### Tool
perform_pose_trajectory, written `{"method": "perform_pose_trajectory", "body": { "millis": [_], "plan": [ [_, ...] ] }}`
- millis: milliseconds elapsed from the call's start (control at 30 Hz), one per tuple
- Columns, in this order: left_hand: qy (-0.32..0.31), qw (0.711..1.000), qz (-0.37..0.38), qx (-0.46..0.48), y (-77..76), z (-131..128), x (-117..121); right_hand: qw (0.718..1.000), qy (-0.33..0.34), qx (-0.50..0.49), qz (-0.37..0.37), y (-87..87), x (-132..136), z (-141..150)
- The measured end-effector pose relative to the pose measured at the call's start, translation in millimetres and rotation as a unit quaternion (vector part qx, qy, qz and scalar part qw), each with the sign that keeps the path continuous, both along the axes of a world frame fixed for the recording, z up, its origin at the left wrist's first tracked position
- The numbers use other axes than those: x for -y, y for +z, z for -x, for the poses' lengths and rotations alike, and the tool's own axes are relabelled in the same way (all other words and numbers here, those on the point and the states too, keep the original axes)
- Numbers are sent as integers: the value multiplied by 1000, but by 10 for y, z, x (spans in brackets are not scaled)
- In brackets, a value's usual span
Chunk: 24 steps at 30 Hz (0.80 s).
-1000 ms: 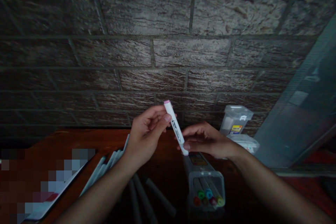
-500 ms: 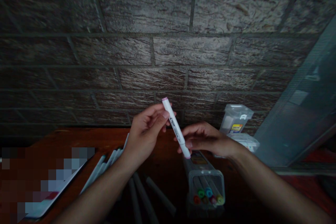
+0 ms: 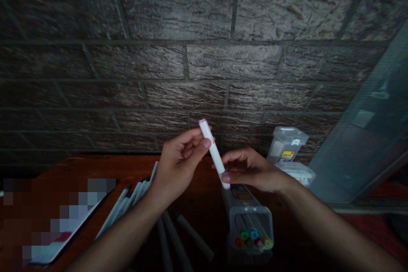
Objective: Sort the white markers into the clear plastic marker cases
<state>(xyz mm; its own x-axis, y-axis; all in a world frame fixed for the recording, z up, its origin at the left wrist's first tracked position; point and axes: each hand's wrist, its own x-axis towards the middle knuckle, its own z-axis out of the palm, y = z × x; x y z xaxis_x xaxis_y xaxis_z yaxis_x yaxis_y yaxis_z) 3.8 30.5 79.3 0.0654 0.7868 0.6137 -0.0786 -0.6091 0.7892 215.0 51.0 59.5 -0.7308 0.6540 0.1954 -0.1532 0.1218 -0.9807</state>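
Observation:
A white marker with pink caps [image 3: 213, 151] is held tilted above the reddish wooden table [image 3: 127, 170]. My left hand [image 3: 178, 165] pinches its upper half between thumb and fingers. My right hand [image 3: 251, 170] pinches its lower end, just above a clear plastic marker case [image 3: 250, 221] lying on the table. Coloured marker ends show at the case's near end.
Several loose white markers [image 3: 134, 199] lie on the table beneath my left forearm. A clear container with a yellow label [image 3: 287, 144] stands against the brick wall [image 3: 204, 51]. A pale slanted panel [image 3: 366, 136] stands at the right. A blurred flat item [image 3: 60, 221] lies at the left.
The marker has turned in my fingers, so its printed label no longer shows. Both hands stay in nearly the same place.

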Motion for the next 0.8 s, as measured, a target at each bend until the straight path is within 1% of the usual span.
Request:
{"method": "perform_pose_trajectory", "body": {
  "millis": [67,167,267,333,433,500,567,667,800],
  "plan": [
    [4,999,-21,-29,6,-15,43,999,-17,14,-27,-29,-8,5],
    [26,992,-74,-95,-2,-23,126,992,-64,38,-101,-73,-25,19],
    [55,974,-140,-172,-9,-16,196,980,-108,25,-165,-81,-37,34],
    [53,962,-181,-199,-9,-9,224,966,-145,16,-215,-58,-41,31],
    [36,951,-230,-205,-5,-8,239,932,-195,33,-303,-3,-44,-1],
    [31,946,-253,-201,-1,-12,242,910,-213,50,-352,27,-51,-32],
    [27,943,-267,-199,3,-19,243,893,-223,55,-386,44,-63,-61],
    [22,937,-279,-208,11,-26,247,878,-226,48,-419,55,-80,-89],
    [18,932,-283,-225,13,-25,258,869,-228,46,-437,69,-83,-103]
  ]
}}
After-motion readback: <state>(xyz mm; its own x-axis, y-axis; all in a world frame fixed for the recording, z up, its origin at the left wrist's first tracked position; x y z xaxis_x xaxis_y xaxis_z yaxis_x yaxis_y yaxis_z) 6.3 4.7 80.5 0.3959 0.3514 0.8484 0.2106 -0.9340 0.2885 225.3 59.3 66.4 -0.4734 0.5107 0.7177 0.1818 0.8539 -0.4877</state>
